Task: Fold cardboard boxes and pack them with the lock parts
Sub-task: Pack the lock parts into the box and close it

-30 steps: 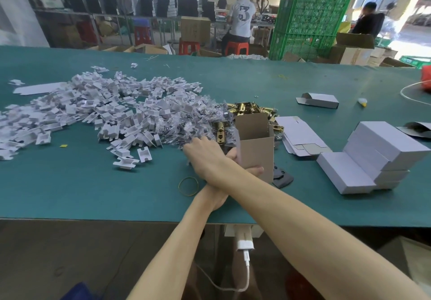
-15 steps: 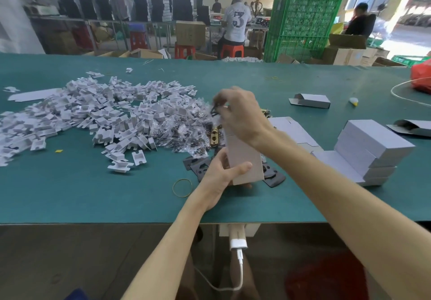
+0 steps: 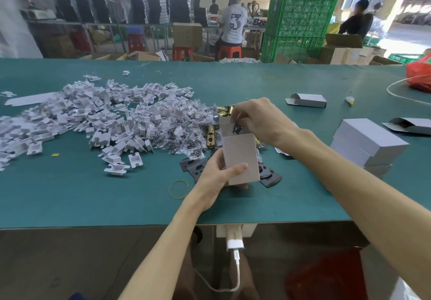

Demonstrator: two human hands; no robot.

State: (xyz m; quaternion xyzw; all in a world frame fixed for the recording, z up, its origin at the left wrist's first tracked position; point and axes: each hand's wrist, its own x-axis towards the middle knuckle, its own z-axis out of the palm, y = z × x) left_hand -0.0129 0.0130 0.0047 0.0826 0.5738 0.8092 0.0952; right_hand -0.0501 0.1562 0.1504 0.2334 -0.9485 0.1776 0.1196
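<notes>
A green table carries a heap of white card pieces, a rubber band, black plates, stacked grey boxes.

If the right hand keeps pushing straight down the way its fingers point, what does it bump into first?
Probably the open top of the cardboard box. The right hand pinches a small dark part just above that opening, while the left hand holds the box upright. What is inside is hidden.
</notes>
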